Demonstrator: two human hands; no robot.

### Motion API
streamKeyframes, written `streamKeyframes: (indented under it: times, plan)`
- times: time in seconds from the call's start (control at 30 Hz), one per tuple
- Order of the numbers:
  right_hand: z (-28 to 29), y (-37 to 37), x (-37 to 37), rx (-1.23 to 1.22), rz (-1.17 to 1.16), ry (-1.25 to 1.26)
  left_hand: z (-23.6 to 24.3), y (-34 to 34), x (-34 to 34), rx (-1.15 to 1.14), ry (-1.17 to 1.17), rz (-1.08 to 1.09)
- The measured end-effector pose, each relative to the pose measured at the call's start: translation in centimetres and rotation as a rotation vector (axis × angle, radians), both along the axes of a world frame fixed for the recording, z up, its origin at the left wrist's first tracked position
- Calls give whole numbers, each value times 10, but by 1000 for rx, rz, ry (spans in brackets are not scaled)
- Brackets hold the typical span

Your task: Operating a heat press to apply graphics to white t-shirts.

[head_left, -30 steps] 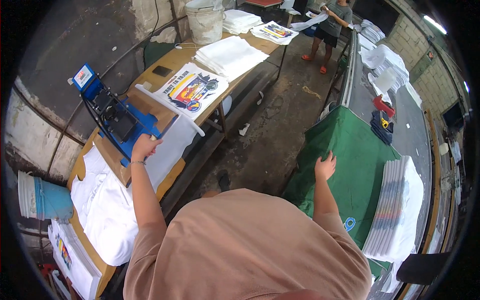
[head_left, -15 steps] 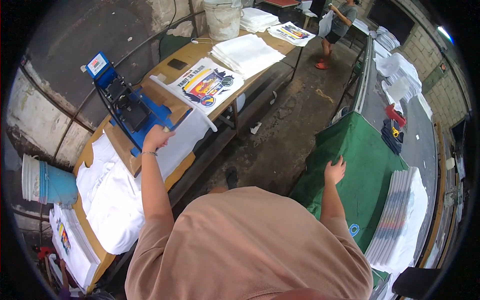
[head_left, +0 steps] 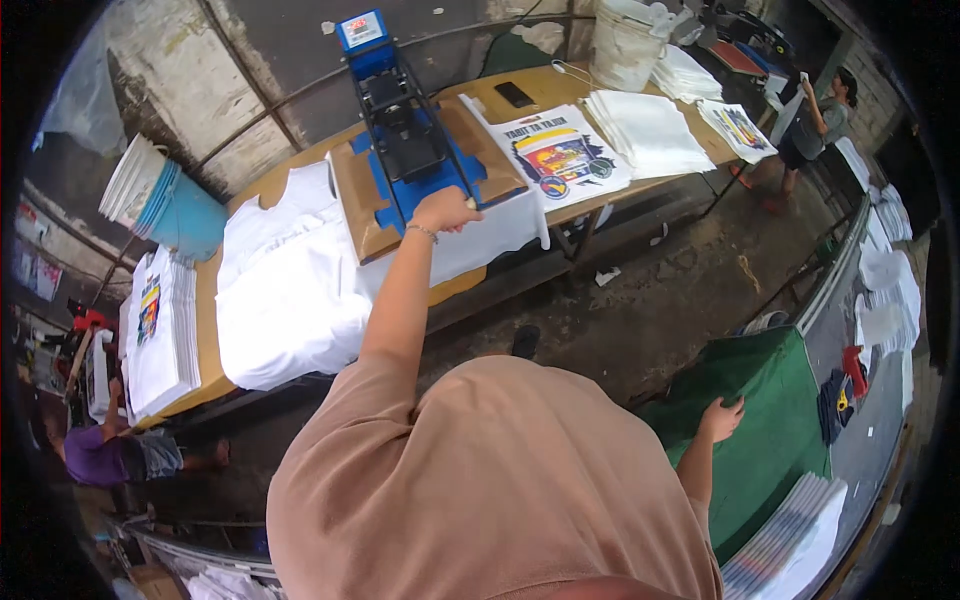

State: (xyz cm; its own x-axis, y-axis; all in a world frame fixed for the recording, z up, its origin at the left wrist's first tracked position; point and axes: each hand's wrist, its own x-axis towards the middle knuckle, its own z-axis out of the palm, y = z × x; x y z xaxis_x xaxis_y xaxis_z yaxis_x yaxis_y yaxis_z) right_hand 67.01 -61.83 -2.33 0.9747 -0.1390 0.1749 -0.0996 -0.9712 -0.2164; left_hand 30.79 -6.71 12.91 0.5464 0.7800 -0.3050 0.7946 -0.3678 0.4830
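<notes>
At the far left-centre table, a blue-and-black heat press [head_left: 405, 150] stands lowered on its brown-covered board, with white fabric [head_left: 505, 232] hanging out from under its front edge. My left hand [head_left: 443, 211] is closed round the press handle, whose tip pokes out beside the fingers. Out to the right, my right hand [head_left: 720, 418] hangs with its fingers apart, in front of a green cloth [head_left: 775, 400]; it holds nothing. Whether it touches the cloth, I cannot tell. Left of the press lie white shirts [head_left: 290, 310], and to its right a printed white shirt piece [head_left: 565, 155].
On the same table are a phone [head_left: 514, 94], white fabric stacks [head_left: 648, 130], a bucket [head_left: 625, 50], blue pails [head_left: 185, 215] and a printed stack [head_left: 165, 325]. Folded white pieces [head_left: 785, 545] lie right. A person [head_left: 815, 125] stands far right, another [head_left: 100, 450] left.
My view has swung left, so the press and table sit further right in the picture. My left hand keeps its grip on the handle; the right hand stays beside the green cloth.
</notes>
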Motion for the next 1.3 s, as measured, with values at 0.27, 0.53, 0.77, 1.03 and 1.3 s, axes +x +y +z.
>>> streamKeyframes:
  times: [0.27,0.53,0.77,1.03,1.3]
  plan:
    - [-11,-5,6,-18,-15,-7,1,-1,0,1,-9,3]
    - [-11,-5,6,-31,-13,6,-1,1,0,-22,-27,10]
    - [-15,-6,7,-33,-18,-4,-2,0,0,-14,-45,26]
    - [-15,-7,9,-28,-14,-11,2,-1,0,-29,-19,10]
    - [-9,-4,5,-17,-16,8,6,-5,1,-19,1,19]
